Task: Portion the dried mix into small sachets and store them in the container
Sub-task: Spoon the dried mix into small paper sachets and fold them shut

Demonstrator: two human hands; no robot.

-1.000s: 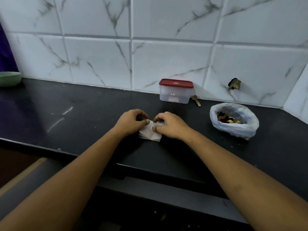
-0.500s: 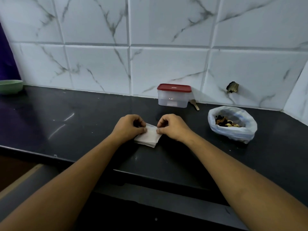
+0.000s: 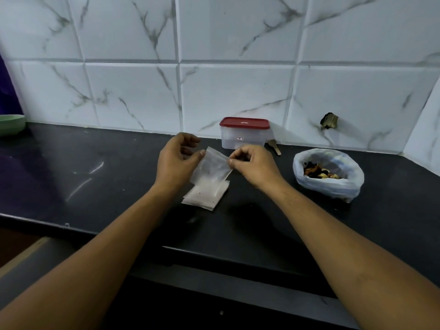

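Translucent: one sachet (image 3: 212, 168) held by left hand (image 3: 175, 163) and right hand (image 3: 256, 166).

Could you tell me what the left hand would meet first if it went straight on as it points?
Probably the red-lidded container: the left hand, pinching the sachet, points forward-right toward it, though depth is unclear.

Translucent sachet (image 3: 212, 166) raised, tilted, over a flat stack of sachets (image 3: 204, 195) on the bench (image 3: 114, 186); closed red-lidded container (image 3: 244, 136) behind; open bag of dried mix (image 3: 329, 184) at right.
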